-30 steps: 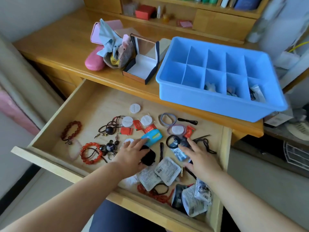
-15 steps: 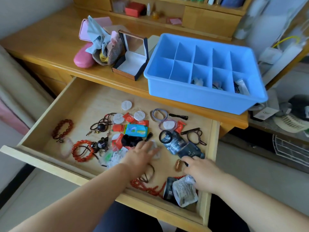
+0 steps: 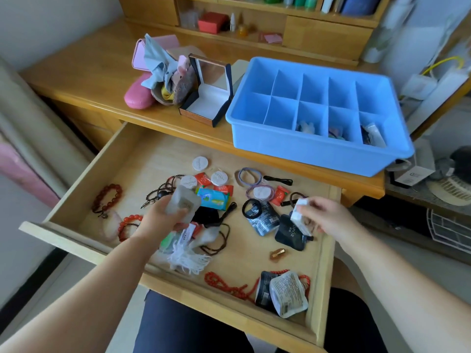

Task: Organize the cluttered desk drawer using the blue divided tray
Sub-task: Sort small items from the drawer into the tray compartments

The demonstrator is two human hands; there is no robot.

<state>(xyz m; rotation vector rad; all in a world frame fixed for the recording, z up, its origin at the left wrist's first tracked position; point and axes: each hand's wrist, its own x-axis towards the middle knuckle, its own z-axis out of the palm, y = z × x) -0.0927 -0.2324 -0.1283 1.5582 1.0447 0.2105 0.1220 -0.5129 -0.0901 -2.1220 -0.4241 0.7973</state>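
The open wooden drawer (image 3: 142, 154) holds scattered clutter: bead bracelets, hair ties, round white pads, red sachets, dark packets and a teal wipes pack (image 3: 213, 199). My left hand (image 3: 163, 220) hovers above the drawer's middle and grips a frosted white packet (image 3: 184, 203). My right hand (image 3: 328, 217) is raised over the drawer's right side and pinches a small white packet (image 3: 300, 217). The blue divided tray (image 3: 318, 156) stands on the desktop behind the drawer; its three front right compartments hold small items.
An open navy jewellery box (image 3: 209, 98), a pink case (image 3: 139, 94) and a pouch with cloth lie on the desk left of the tray. A shelf unit runs along the back. Boxes and a wire basket (image 3: 448, 230) sit low at the right.
Both hands have lifted off the drawer floor, each with a white packet taken from the front pile. The view has shifted so the tray and drawer sit further right.
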